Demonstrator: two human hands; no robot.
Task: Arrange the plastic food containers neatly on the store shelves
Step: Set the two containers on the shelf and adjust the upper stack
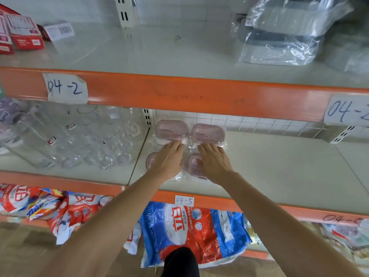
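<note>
On the top shelf (159,54), two red boxes (24,33) stand at its far left edge, with a smaller box showing a barcode (59,31) just beside them. Below, on the middle shelf (279,166), clear glass jars (79,140) crowd the left section; their number cannot be told. Right of the jars, near the left edge of the next section, four pink-lidded plastic food containers (171,129) in clear wrap lie in two rows of two: two at the back by the tiled wall, two nearer the front edge. The left hand (168,160) lies flat with fingers straight over the front left container, fingertips touching the back left one. The right hand (214,162) lies the same way, fingers straight, over the front right container (194,164), reaching the back right one (208,132). At the top shelf's right end sits a stack of grey items in plastic bags (283,31). Under the middle shelf hang red and blue bags (191,228)
</note>
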